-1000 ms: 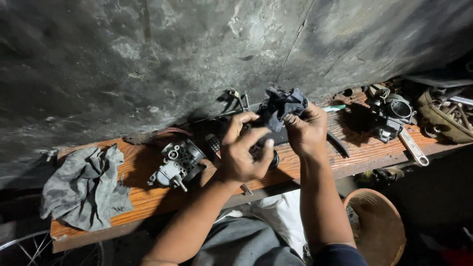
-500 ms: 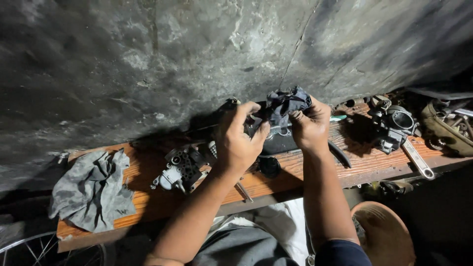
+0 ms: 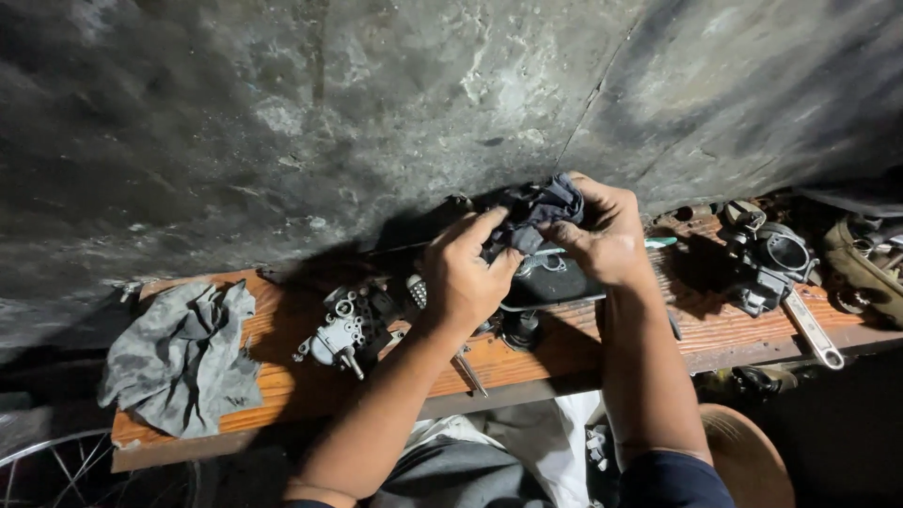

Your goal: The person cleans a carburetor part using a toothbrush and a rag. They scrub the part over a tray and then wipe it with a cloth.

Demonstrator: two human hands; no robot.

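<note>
Hands: both raised together above the middle of the bench, in front of the grey wall (image 3: 395,113).
Left hand (image 3: 466,277): fingers curled and closed around the lower left side of a dark cloth (image 3: 536,212), thumb pressed toward the other hand.
Right hand (image 3: 607,235): fingers closed over the top and right side of the same cloth — gripping it from the far side.
Dark cloth: bunched between the two hands, held up off the bench just above a black tray; whether something is wrapped inside it cannot be told.
Black tray (image 3: 555,287): lies on the wooden bench (image 3: 282,376) right under the hands, partly hidden by them.
Metal engine part (image 3: 348,329): pale grey, on the bench just left of the left wrist.
Grey rag (image 3: 183,362): crumpled at the left end of the bench, well apart from the hands.
Second engine part (image 3: 767,263): dark, round-mouthed, on the bench to the right of the right hand.
Wrench (image 3: 814,329): lies at an angle beside that part, near the bench's front edge.
Wheel spokes (image 3: 56,475): lower left corner, below the bench.
Round woven object (image 3: 748,456): lower right, beside the right forearm — only partly in view.
</note>
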